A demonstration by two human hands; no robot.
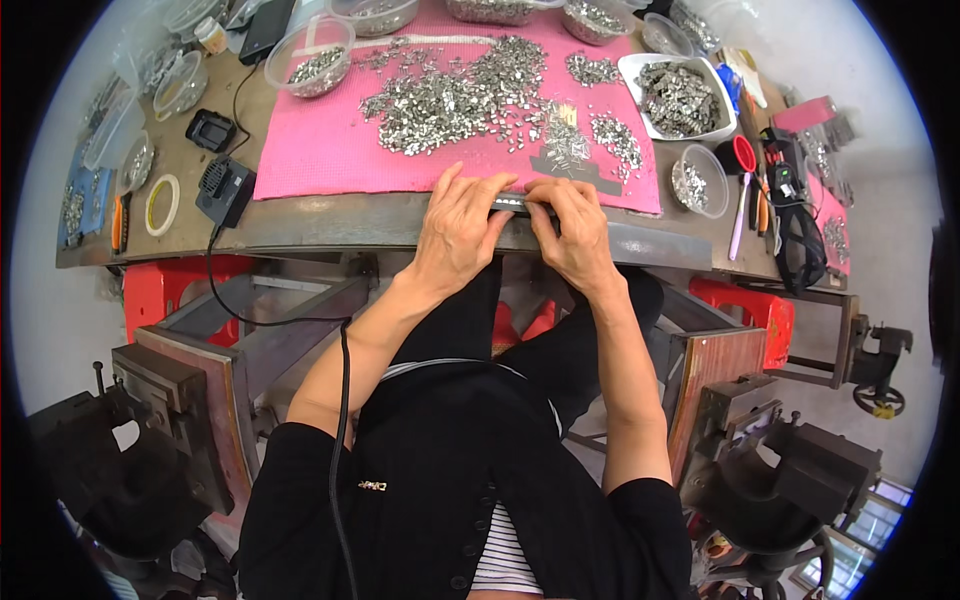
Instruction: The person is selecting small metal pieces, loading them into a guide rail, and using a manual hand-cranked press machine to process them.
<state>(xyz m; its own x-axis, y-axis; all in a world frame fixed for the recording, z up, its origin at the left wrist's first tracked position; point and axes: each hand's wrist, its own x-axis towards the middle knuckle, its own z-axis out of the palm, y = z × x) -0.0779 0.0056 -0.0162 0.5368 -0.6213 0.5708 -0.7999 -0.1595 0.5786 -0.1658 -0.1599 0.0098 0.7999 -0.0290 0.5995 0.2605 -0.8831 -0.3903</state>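
Between my two hands, at the front edge of the bench, is a short dark bar [508,203] with a row of small shiny metal pieces along it. My left hand [462,225] grips its left end with thumb and fingers. At the right end, the thumb and bent fingers of my right hand [572,225] close on the same bar. Just beyond lies a pink mat [320,150] bearing a large heap of small silver metal pieces [440,105]. Nearer my right hand is a small pile of thin metal pieces [568,150] on a grey strip [600,180].
A white tray [632,68] of metal parts and a round clear tub [718,200] stand right. Left are a clear bowl [345,40], a black charger [225,190] with a cable and a tape roll [162,205]. Bench vises [150,400] flank me, with red stools [145,290] under the bench.
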